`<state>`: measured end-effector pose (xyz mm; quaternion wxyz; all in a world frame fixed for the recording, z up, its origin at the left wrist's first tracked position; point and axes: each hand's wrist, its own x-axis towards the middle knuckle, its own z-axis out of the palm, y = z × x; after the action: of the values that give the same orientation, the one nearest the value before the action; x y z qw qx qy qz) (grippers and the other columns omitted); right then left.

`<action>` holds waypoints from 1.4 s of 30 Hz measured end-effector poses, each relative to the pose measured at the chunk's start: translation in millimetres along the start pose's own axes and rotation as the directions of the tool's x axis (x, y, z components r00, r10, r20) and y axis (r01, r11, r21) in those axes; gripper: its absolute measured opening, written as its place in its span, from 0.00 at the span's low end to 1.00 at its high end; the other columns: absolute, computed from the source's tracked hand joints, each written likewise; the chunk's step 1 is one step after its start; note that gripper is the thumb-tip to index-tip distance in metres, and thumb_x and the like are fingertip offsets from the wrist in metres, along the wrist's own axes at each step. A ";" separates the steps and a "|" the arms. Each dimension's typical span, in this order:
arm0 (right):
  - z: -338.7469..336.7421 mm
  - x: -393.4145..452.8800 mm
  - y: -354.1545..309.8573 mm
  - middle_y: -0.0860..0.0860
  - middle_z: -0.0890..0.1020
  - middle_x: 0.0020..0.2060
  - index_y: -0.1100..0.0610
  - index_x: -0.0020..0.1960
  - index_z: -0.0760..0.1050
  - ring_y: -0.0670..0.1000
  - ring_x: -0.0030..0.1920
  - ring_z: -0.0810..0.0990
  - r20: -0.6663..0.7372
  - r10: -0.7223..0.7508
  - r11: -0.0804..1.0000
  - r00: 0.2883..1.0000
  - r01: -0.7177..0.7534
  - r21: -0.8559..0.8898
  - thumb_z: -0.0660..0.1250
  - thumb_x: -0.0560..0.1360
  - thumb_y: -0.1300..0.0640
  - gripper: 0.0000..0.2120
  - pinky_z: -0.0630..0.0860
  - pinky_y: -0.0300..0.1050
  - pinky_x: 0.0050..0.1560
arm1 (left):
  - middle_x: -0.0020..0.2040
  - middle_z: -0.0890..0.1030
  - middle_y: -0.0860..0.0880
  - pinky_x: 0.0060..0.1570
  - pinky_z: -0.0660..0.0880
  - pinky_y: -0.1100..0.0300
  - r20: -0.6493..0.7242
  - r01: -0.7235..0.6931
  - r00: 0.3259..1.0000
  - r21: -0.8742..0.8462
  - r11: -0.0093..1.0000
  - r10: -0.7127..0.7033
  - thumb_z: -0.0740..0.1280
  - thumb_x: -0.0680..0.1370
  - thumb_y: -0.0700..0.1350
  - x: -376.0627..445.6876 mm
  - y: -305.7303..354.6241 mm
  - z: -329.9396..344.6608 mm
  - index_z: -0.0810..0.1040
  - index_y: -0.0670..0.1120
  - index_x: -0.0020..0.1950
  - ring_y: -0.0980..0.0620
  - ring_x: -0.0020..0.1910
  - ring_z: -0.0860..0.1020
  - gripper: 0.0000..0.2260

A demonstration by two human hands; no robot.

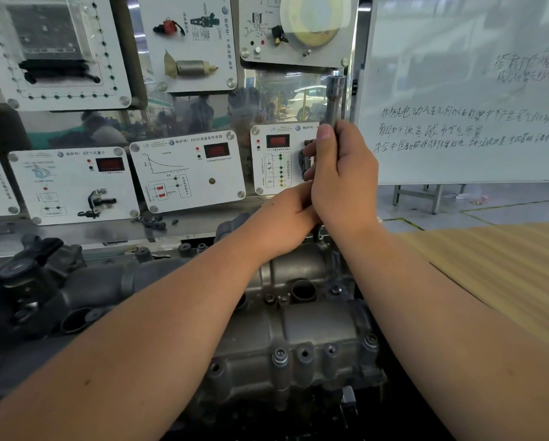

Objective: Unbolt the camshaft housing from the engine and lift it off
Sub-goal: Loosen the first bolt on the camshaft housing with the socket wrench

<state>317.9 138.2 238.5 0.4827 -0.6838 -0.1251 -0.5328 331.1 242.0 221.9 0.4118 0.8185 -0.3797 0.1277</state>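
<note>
Hiding tool [334,97] tip, both hands [343,179]

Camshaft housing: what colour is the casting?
Dull metallic grey, darkened in places; the camshaft housing shows only in the head view.

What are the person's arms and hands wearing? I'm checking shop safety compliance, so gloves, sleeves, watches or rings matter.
Nothing that shows. The left hand and the right hand are bare, with no gloves. Both forearms are uncovered up to the frame edge, so no sleeve is in view. No watch, bracelet or wristband shows, and no ring on the visible fingers, whose nails are short.
</note>
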 end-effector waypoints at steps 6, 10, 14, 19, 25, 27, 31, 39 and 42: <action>-0.6 0.4 1.3 0.46 0.84 0.42 0.55 0.63 0.71 0.45 0.39 0.82 -0.007 0.043 0.997 0.999 -0.043 0.063 0.62 0.83 0.51 0.11 0.77 0.36 0.42 | 0.37 0.79 0.56 0.32 0.69 0.74 -0.001 -0.009 1.000 0.039 0.999 0.009 0.62 0.83 0.43 -0.1 1.5 -1.8 0.72 0.58 0.43 0.69 0.32 0.75 0.12; 0.2 0.1 0.9 0.43 0.81 0.39 0.50 0.51 0.71 0.45 0.38 0.79 0.001 -0.007 1.000 1.000 0.007 0.008 0.60 0.84 0.53 0.04 0.76 0.40 0.41 | 0.35 0.80 0.56 0.32 0.69 0.73 -0.007 -0.007 1.000 0.022 1.000 0.007 0.62 0.81 0.41 0.1 2.2 -2.1 0.73 0.58 0.44 0.68 0.32 0.75 0.12; 1.9 -0.6 1.0 0.44 0.81 0.39 0.50 0.49 0.72 0.45 0.37 0.78 0.005 0.012 1.000 1.000 -0.012 0.009 0.55 0.85 0.53 0.09 0.76 0.45 0.43 | 0.32 0.80 0.62 0.29 0.67 0.73 0.012 0.006 1.000 0.025 1.000 -0.007 0.61 0.82 0.42 -1.7 1.3 -2.1 0.73 0.57 0.42 0.67 0.29 0.73 0.12; 0.5 -0.4 2.2 0.45 0.84 0.41 0.49 0.58 0.69 0.46 0.39 0.82 -0.003 0.047 0.997 0.999 -0.046 0.058 0.62 0.83 0.50 0.06 0.78 0.42 0.44 | 0.40 0.80 0.54 0.33 0.69 0.73 -0.005 0.002 1.000 0.051 0.999 -0.002 0.62 0.81 0.42 0.0 1.0 -2.5 0.73 0.56 0.46 0.68 0.35 0.76 0.09; 0.9 0.3 1.8 0.42 0.80 0.39 0.50 0.49 0.72 0.44 0.38 0.78 0.000 0.004 1.000 1.000 -0.004 0.005 0.58 0.85 0.54 0.07 0.77 0.45 0.43 | 0.40 0.82 0.48 0.32 0.69 0.69 0.003 0.026 1.000 -0.002 1.000 -0.026 0.61 0.82 0.44 1.0 -0.8 -0.9 0.75 0.56 0.45 0.63 0.32 0.74 0.10; 1.6 -0.3 2.2 0.43 0.80 0.39 0.52 0.51 0.73 0.45 0.38 0.78 0.002 0.013 1.000 1.000 -0.013 0.012 0.56 0.85 0.53 0.08 0.77 0.45 0.44 | 0.40 0.82 0.47 0.30 0.69 0.68 0.012 0.033 0.999 0.011 0.999 -0.033 0.60 0.83 0.44 1.7 -2.2 -0.7 0.75 0.56 0.45 0.62 0.30 0.72 0.10; 1.0 -0.2 3.2 0.44 0.83 0.41 0.51 0.59 0.71 0.43 0.39 0.81 -0.009 0.031 0.998 0.999 -0.030 0.062 0.61 0.83 0.51 0.07 0.74 0.33 0.42 | 0.41 0.81 0.54 0.34 0.71 0.73 0.007 0.014 1.000 0.024 1.000 -0.014 0.61 0.82 0.44 1.5 -1.2 -1.5 0.73 0.57 0.47 0.68 0.35 0.76 0.09; 1.7 0.1 3.5 0.45 0.80 0.40 0.52 0.50 0.72 0.44 0.37 0.77 -0.001 0.000 1.000 1.000 0.000 0.018 0.56 0.85 0.54 0.08 0.76 0.43 0.43 | 0.39 0.83 0.54 0.32 0.70 0.70 0.008 0.023 1.000 -0.002 1.000 -0.023 0.61 0.82 0.44 0.8 -0.5 -0.6 0.75 0.58 0.46 0.63 0.34 0.77 0.10; 1.6 0.1 3.3 0.46 0.82 0.41 0.54 0.58 0.73 0.43 0.39 0.79 -0.003 0.022 0.999 1.000 -0.021 0.050 0.57 0.85 0.52 0.08 0.76 0.39 0.44 | 0.35 0.81 0.59 0.31 0.68 0.73 0.000 0.012 1.000 0.002 1.000 -0.012 0.61 0.82 0.43 0.3 0.0 -1.5 0.74 0.57 0.43 0.67 0.31 0.75 0.11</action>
<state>321.2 137.8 236.9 0.5055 -0.6718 -0.1300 -0.5256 331.4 243.0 222.9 0.4115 0.8211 -0.3750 0.1256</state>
